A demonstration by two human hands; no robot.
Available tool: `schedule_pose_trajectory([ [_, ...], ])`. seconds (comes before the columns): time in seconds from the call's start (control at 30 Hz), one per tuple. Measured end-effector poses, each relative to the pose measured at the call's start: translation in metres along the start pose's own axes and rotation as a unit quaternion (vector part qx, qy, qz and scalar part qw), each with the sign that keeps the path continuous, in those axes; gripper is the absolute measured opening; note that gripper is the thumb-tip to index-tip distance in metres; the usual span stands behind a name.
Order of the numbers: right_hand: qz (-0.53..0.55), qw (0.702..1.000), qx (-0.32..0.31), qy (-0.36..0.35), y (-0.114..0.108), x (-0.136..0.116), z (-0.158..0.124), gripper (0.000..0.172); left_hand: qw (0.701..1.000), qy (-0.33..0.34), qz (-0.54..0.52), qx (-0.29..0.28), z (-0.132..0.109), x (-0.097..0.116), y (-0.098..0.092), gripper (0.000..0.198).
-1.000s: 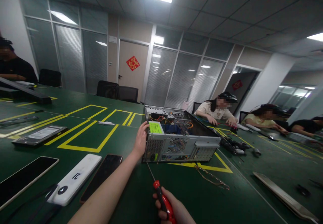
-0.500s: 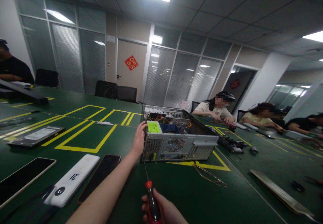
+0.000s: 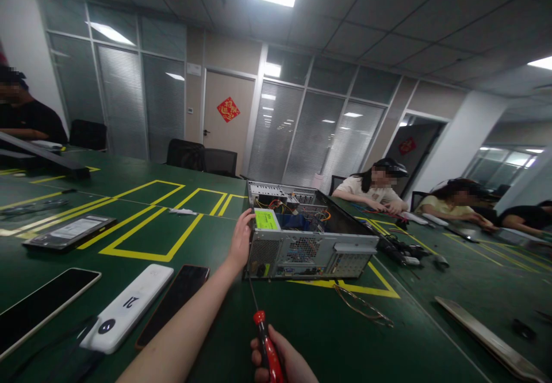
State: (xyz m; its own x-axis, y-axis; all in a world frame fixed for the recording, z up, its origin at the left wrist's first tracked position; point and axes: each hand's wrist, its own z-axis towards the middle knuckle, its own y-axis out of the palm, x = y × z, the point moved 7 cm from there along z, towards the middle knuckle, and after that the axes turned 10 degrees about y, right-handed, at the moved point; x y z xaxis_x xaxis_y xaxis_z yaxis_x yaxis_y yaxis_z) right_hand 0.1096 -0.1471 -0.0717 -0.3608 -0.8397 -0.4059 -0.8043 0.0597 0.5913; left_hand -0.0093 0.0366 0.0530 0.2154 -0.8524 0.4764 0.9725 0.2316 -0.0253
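Observation:
An open grey computer case [image 3: 310, 248] lies on its side on the green table, its cables and a green-labelled power supply [image 3: 266, 219] showing on top. My left hand [image 3: 240, 242] rests flat against the case's left rear corner, fingers stretched upward. My right hand [image 3: 287, 366] is closed round the red and black handle of a screwdriver [image 3: 263, 331] at the bottom edge. Its thin shaft points up toward the lower left corner of the case's back panel.
A white power bank [image 3: 129, 305], a black phone [image 3: 175, 302] and tablets [image 3: 69, 230] lie at left. Glasses [image 3: 362, 308] lie before the case, a flat panel [image 3: 491, 340] at right. Several people sit along the table's far right, another at far left.
The screwdriver handle has shifted slightly in my right hand, first leftward, then a little right again. My left hand stays on the case.

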Motion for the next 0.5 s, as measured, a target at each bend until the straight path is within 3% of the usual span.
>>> schedule_pose_trajectory([
  [0.23,-0.015,0.999,-0.024,-0.023,0.006,0.002,-0.001,0.04,1.0,0.005,-0.003,0.002,0.0,0.0,-0.001,0.044],
  [0.5,-0.054,0.988,-0.053,-0.137,0.032,-0.02,-0.031,0.048,1.0,0.006,-0.006,0.005,-0.001,-0.001,-0.001,0.043],
])
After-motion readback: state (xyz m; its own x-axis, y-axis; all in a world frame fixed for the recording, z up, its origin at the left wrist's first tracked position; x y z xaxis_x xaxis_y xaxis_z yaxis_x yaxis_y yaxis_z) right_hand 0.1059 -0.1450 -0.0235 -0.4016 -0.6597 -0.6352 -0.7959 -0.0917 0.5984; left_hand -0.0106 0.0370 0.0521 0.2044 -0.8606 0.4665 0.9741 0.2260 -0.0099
